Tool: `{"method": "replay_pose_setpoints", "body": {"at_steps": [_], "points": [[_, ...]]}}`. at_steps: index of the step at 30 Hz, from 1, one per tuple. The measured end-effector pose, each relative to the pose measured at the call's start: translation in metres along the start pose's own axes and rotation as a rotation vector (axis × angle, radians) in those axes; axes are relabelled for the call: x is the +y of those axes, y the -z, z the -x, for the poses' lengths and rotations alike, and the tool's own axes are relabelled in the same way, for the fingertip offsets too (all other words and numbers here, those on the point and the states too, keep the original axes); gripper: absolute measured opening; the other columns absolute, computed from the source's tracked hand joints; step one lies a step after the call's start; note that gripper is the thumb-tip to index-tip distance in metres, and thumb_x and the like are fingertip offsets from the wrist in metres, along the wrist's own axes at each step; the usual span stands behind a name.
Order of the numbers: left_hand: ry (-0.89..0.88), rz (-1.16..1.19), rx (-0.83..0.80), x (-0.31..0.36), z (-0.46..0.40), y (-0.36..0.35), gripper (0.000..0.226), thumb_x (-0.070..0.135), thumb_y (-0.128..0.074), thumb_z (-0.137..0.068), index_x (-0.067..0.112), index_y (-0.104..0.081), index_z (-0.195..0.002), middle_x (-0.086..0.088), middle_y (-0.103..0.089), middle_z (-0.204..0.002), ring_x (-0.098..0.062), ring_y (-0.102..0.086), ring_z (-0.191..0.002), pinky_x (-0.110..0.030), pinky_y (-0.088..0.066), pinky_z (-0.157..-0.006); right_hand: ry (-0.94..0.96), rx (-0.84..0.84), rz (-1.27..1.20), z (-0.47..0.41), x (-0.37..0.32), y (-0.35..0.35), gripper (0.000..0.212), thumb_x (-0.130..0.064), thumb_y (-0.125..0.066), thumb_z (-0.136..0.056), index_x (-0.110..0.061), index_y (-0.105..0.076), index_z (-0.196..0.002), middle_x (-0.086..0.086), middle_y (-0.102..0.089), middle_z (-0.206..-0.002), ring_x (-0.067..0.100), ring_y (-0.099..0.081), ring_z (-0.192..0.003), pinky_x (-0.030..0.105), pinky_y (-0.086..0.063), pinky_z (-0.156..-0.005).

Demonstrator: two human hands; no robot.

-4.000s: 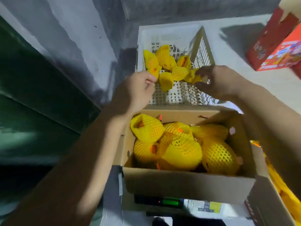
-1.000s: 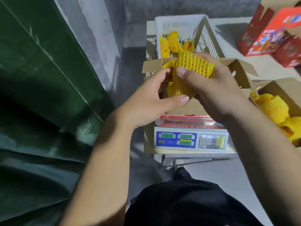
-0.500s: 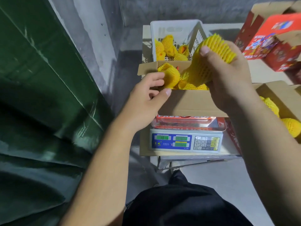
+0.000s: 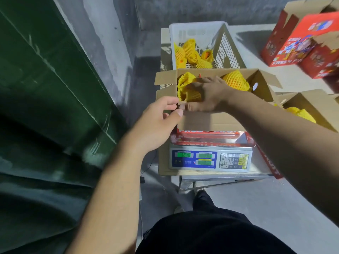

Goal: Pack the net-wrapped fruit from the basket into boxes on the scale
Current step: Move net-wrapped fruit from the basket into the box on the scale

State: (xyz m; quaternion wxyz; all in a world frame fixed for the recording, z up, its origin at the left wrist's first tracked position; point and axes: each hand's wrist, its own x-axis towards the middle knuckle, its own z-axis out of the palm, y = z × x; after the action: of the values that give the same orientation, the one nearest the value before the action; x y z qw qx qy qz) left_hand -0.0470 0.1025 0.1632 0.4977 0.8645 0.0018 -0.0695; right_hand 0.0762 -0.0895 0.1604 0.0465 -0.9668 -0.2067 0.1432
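Fingers of right hand (image 4: 209, 94) curl round netted fruit (image 4: 189, 88) in box (image 4: 211, 120), fingertips hidden; left hand (image 4: 157, 123) pinches box corner

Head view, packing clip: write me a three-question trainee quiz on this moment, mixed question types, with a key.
1. True or false: the cardboard box being filled stands on the scale.
2. Multiple choice: where is the right hand? A) in the white basket B) inside the box, on a net-wrapped fruit C) on the scale keypad
3. Fill in: the left hand touches the box's near-left ____.

Key:
1. True.
2. B.
3. Corner. Its fingertips are at the box edge there, and it holds no fruit.
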Motion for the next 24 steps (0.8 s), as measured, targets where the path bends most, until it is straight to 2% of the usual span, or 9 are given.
{"method": "replay_pose_setpoints", "body": {"at_steps": [2,5,7,12,15,20,24], "points": [[0.001,-0.024,0.022,-0.001,0.001,0.002,0.036,0.04,-0.057,-0.106,0.039,-0.057,-0.141,0.028,-0.06,-0.125,0.004,-0.059,-0.114,-0.034,-0.05,-0.102,0.021,0.094,0.006,0.007,-0.006,0.003,0.103,-0.096,-0.037,-0.074,-0.031,-0.046,-0.153,0.01,-0.032,-0.167,0.036,-0.028,-0.153,0.056,-0.017,-0.126],[-0.001,-0.056,0.044,0.0,0.0,0.002,0.036,0.038,-0.055,-0.107,0.036,-0.057,-0.143,0.022,-0.06,-0.13,0.0,-0.059,-0.117,-0.032,-0.048,-0.102,0.063,0.169,0.021,0.018,-0.016,0.011,0.074,-0.064,-0.059,-0.093,-0.024,-0.046,-0.153,0.014,-0.041,-0.16,0.038,-0.045,-0.141,0.049,-0.041,-0.115],[-0.013,-0.068,0.051,0.001,-0.001,0.0,0.037,0.039,-0.055,-0.107,0.036,-0.056,-0.144,0.02,-0.061,-0.133,-0.002,-0.059,-0.119,-0.03,-0.047,-0.101,0.085,0.169,-0.013,0.029,-0.028,0.016,0.068,-0.05,-0.065,-0.095,-0.022,-0.046,-0.153,0.012,-0.045,-0.155,0.035,-0.052,-0.134,0.045,-0.048,-0.107],[-0.061,-0.042,0.058,0.002,0.001,-0.003,0.029,0.036,-0.056,-0.106,0.04,-0.062,-0.134,0.025,-0.066,-0.123,0.0,-0.062,-0.119,-0.032,-0.051,-0.102,0.089,0.235,-0.098,0.067,-0.049,0.019,0.057,-0.044,-0.065,-0.096,-0.027,-0.05,-0.148,0.007,-0.055,-0.144,0.032,-0.059,-0.123,0.044,-0.052,-0.097],[-0.083,-0.04,0.067,0.003,0.004,-0.004,0.023,0.035,-0.053,-0.106,0.042,-0.065,-0.125,0.025,-0.07,-0.12,0.0,-0.065,-0.116,-0.034,-0.054,-0.098,0.071,0.282,-0.159,0.084,-0.055,0.019,0.051,-0.041,-0.06,-0.1,-0.028,-0.052,-0.148,0.005,-0.056,-0.146,0.03,-0.059,-0.124,0.041,-0.051,-0.098],[-0.059,-0.074,0.1,-0.002,0.01,-0.002,0.028,0.038,-0.057,-0.105,0.039,-0.062,-0.133,0.031,-0.063,-0.113,0.005,-0.063,-0.109,-0.03,-0.054,-0.095,0.027,0.293,-0.228,0.096,-0.049,0.016,0.046,-0.036,-0.057,-0.103,-0.027,-0.053,-0.148,0.007,-0.058,-0.148,0.031,-0.057,-0.13,0.043,-0.049,-0.104],[-0.052,-0.07,0.093,-0.006,0.014,-0.004,0.03,0.039,-0.057,-0.105,0.038,-0.062,-0.135,0.03,-0.063,-0.115,0.001,-0.063,-0.111,-0.034,-0.055,-0.096,0.004,0.321,-0.262,0.102,-0.037,0.013,0.047,-0.037,-0.059,-0.102,-0.026,-0.054,-0.147,0.004,-0.059,-0.148,0.029,-0.056,-0.133,0.042,-0.049,-0.105]]}}
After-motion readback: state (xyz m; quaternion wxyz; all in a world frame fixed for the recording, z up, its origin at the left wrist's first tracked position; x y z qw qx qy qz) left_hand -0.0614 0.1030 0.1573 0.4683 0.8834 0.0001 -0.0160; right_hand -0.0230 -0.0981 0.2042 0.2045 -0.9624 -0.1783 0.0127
